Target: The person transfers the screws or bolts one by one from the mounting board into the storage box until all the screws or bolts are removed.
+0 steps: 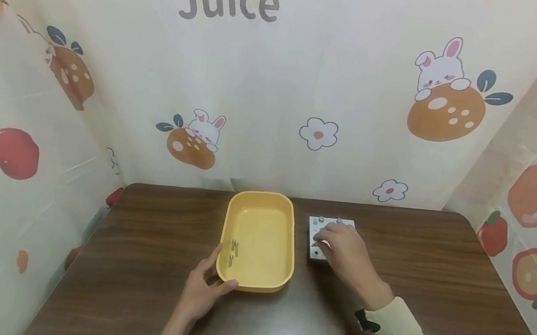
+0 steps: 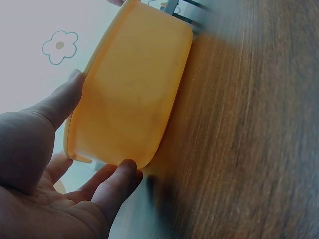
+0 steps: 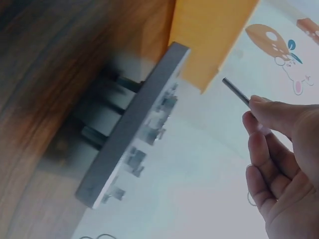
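Observation:
A yellow plastic tray (image 1: 268, 198) stands on the table with several small metal screws (image 1: 233, 250) lying in its left part. My left hand (image 1: 202, 290) grips the tray's near left corner, thumb at the near rim and fingers against the side. To the right of the tray is a silver metal plate (image 1: 313, 235) with nuts on top; in the right wrist view, bolt shanks (image 3: 94, 137) stick out beneath it. Above this plate my right hand (image 1: 343, 254) pinches a thin threaded screw (image 3: 236, 91) between thumb and index finger. The fingers hide one end of the screw.
The dark wooden table (image 1: 156, 232) carries the tray and plate. A printed fabric backdrop (image 1: 284, 75) rises behind the far edge and along both sides. Black bands sit at both sleeve cuffs.

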{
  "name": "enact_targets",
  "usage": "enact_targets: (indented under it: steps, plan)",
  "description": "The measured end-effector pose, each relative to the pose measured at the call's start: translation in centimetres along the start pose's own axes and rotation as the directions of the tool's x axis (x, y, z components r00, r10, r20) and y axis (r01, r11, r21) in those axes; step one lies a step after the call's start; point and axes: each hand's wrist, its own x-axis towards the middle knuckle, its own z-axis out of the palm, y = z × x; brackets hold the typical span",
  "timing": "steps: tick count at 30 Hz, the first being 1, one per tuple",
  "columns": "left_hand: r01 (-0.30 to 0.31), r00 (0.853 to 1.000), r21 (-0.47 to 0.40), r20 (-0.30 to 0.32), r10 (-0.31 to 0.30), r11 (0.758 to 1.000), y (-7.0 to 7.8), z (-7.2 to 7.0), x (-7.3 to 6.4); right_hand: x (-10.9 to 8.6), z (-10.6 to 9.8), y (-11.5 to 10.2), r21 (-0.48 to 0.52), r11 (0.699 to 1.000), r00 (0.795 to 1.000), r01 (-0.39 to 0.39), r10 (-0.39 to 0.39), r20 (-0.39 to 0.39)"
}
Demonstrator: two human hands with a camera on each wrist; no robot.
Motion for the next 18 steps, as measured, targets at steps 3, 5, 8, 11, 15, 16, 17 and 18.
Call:
enact_targets:
  steps: [3, 5, 8, 11, 15, 16, 17, 18]
  plan:
    - [-0.006, 1.0, -0.007, -0.001, 0.006, 1.0, -0.1, 0.0, 0.0, 0.3, -0.2, -0.4, 0.008, 1.0, 1.0, 0.01, -0.01, -0.004]
    - [-0.013, 1.0, -0.011, 0.0, 0.013, 1.0, -0.1, 0.0, -0.1, 0.6, -0.2, -0.6, 0.009, 1.0, 1.0, 0.023, -0.022, -0.01]
    - [-0.014, 1.0, -0.009, 0.0, 0.014, 1.0, -0.1, 0.0, -0.1, 0.8, -0.1, -0.9, 0.001, 0.999, 0.998, 0.054, -0.053, -0.027]
    - [-0.013, 1.0, -0.008, 0.003, 0.013, 1.0, -0.1, 0.0, 0.0, 1.0, 0.0, -1.1, -0.006, 0.997, 0.997, 0.073, -0.073, -0.037]
    - [-0.01, 1.0, -0.003, 0.006, 0.01, 1.0, -0.1, 0.0, 0.0, 1.1, 0.0, -1.3, -0.012, 0.997, 0.997, 0.074, -0.074, -0.038]
    - [-0.005, 1.0, 0.001, 0.006, 0.005, 1.0, -0.1, 0.0, 0.0, 1.1, 0.0, -1.4, -0.012, 0.997, 0.996, 0.074, -0.074, -0.038]
    - [-0.001, 1.0, 0.005, 0.005, 0.001, 1.0, -0.1, 0.0, 0.0, 1.1, -0.1, -1.4, -0.011, 0.997, 0.996, 0.076, -0.076, -0.04]
    - [-0.001, 1.0, 0.01, 0.006, 0.001, 1.0, -0.1, 0.0, 0.0, 1.2, -0.1, -1.5, -0.01, 0.997, 0.996, 0.079, -0.08, -0.042]
